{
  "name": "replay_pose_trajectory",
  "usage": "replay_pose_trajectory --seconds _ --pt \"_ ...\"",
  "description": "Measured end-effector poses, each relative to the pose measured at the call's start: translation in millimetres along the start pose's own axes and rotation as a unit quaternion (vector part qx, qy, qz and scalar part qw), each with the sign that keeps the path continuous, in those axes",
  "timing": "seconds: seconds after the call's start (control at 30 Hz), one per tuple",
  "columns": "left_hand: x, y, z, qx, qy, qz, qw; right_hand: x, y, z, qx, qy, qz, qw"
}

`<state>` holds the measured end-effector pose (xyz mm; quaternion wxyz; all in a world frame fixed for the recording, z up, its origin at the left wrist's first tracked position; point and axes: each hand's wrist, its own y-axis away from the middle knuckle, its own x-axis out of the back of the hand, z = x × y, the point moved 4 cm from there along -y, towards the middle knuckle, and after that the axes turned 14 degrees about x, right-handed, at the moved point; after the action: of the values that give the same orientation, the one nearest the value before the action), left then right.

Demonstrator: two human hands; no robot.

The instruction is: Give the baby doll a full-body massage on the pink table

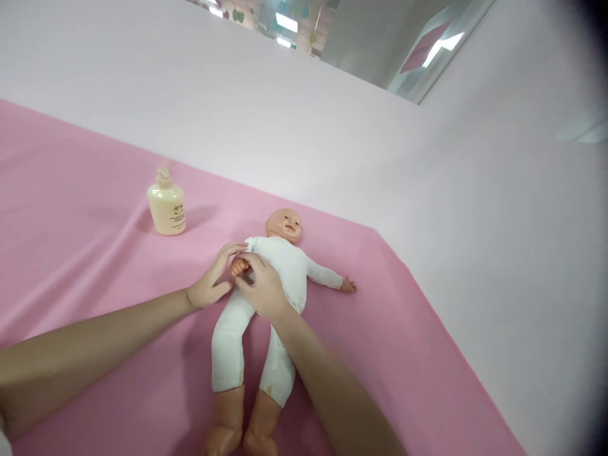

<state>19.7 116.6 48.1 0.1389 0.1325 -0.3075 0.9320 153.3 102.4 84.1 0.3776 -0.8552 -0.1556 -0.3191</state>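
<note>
A baby doll with a white cloth body lies on its back, head away from me and feet toward me. My left hand rests by the doll's arm on the left side, fingers stretched toward its shoulder and thumb apart. Curled around that same arm near the doll's small hand is my right hand, its fingertips and thumb at the wrist. The doll's other arm stretches out to the right. My right hand and forearm cover part of its belly and hip.
A pale yellow pump bottle stands upright to the left of the doll's head. Pink cloth with some creases lies under everything. Beyond its edge rises a white wall with a window at the top.
</note>
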Motion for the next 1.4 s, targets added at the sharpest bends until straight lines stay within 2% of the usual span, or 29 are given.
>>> replay_pose_trajectory --seconds 0.13,0.23,0.5,0.87,1.1,1.4 --pt "-5.1 -6 -8 0.078 0.026 -0.002 0.997 0 0 2 0.01 0.007 -0.001 1.0" --pt "-7.3 -9 -13 0.102 0.024 -0.005 0.995 -1 1 1 0.027 0.011 -0.01 1.0" --pt "-6.4 -12 -22 0.099 -0.012 0.01 0.995 -1 0 -4 0.069 0.014 -0.024 0.997" --pt "-3.9 -14 -22 0.101 -0.036 0.018 0.994 1 0 -10 0.109 -0.004 -0.029 0.994" --pt "0.0 -10 -7 0.074 -0.046 0.038 0.995 1 1 -14 0.133 0.005 -0.012 0.991" --pt "1.3 -9 -2 0.063 -0.046 0.058 0.995 5 3 -14 0.138 0.042 0.04 0.989"
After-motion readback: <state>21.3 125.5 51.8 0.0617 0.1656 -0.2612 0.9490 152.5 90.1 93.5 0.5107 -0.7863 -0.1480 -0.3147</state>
